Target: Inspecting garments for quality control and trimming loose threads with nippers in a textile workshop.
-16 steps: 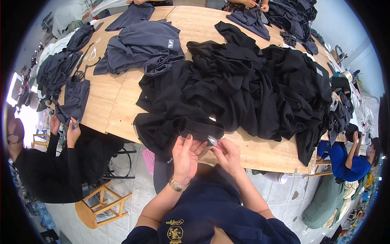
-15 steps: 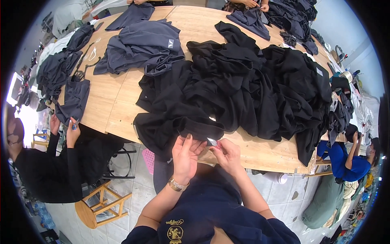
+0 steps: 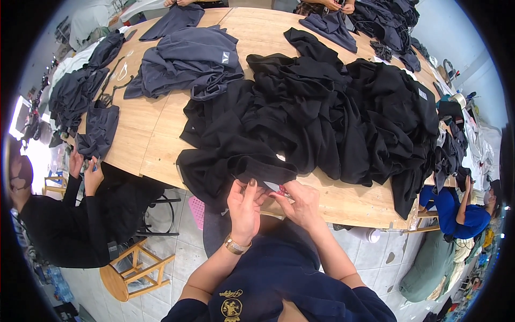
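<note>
A black garment lies at the front edge of the table, its wide waistband-like end turned toward me. My left hand is closed at the lower edge of this band, thumb up, fingers partly hidden behind it. In my right hand is a pair of thread snips with a red handle and pale metal blades. The blades point left, close under the band and beside my left fingertips. Any thread there is too small to make out.
A large heap of black garments spreads over the wooden table. Grey garments lie at the far left. A person in black works at left, others across the table and at right. A wooden stool stands on the floor.
My right hand has shifted slightly and turned, bringing the snips' blades left toward my left fingers. The left hand and the black garment have barely moved.
</note>
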Demonstrator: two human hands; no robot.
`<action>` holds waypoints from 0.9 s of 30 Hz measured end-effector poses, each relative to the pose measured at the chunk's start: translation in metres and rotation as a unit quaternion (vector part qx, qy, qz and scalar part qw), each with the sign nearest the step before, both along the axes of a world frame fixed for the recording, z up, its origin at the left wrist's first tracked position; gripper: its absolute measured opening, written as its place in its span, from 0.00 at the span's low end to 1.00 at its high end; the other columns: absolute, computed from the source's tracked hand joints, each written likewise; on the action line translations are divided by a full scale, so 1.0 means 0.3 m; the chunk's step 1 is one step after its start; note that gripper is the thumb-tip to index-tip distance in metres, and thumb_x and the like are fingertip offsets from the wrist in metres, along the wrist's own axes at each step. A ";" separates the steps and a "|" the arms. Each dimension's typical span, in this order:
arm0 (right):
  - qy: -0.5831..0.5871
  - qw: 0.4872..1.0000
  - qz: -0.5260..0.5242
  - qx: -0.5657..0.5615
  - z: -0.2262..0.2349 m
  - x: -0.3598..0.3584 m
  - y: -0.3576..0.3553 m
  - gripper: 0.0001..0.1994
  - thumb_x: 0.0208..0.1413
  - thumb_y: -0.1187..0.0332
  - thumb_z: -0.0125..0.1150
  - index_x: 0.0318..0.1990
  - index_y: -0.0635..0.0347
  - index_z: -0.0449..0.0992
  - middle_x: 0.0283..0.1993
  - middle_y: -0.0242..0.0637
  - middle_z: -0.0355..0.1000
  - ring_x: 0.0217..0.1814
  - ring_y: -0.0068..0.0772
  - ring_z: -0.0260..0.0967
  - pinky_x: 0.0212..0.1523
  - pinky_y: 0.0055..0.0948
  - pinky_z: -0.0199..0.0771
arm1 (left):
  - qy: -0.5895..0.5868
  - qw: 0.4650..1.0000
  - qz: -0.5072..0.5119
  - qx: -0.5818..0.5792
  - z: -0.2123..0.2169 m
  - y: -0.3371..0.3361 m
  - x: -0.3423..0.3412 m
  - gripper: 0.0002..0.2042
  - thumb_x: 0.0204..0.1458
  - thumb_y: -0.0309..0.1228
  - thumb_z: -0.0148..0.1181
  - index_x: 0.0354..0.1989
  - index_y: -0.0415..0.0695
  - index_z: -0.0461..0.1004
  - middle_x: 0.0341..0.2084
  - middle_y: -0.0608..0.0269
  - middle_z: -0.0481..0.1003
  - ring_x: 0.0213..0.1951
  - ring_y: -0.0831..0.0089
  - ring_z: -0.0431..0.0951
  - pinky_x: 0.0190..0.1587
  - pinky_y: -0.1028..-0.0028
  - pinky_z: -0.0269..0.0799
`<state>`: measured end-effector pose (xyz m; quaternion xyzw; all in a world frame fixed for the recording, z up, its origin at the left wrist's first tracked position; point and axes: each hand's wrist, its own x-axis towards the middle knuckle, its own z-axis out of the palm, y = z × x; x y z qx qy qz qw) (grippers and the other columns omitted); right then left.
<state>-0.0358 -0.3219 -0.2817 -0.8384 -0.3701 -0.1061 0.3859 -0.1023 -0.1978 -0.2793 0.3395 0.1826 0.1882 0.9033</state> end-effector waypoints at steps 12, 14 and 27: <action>0.256 0.925 0.000 0.280 -0.004 -0.014 0.053 0.15 0.46 0.78 0.61 0.44 0.63 0.72 0.31 0.31 0.73 0.31 0.15 0.68 0.31 0.15 0.67 | 0.011 0.998 -0.039 -0.053 0.008 0.002 -0.002 0.08 0.58 0.31 0.48 0.43 0.43 0.65 0.36 0.59 0.74 0.37 0.72 0.76 0.42 0.71 0.74; 0.207 0.953 0.000 0.220 -0.011 -0.017 0.064 0.11 0.46 0.84 0.54 0.39 0.64 0.74 0.33 0.32 0.74 0.33 0.16 0.68 0.32 0.15 0.68 | 0.018 0.998 -0.036 -0.042 0.012 0.000 -0.002 0.08 0.58 0.31 0.48 0.43 0.44 0.65 0.36 0.60 0.74 0.37 0.73 0.76 0.42 0.73 0.73; 0.379 0.884 -0.017 0.272 -0.011 -0.053 0.039 0.11 0.47 0.83 0.55 0.40 0.67 0.71 0.37 0.33 0.71 0.32 0.14 0.65 0.35 0.14 0.68 | 0.041 0.988 -0.060 -0.133 0.039 0.040 0.002 0.07 0.59 0.31 0.45 0.38 0.43 0.67 0.33 0.62 0.74 0.37 0.71 0.76 0.44 0.70 0.73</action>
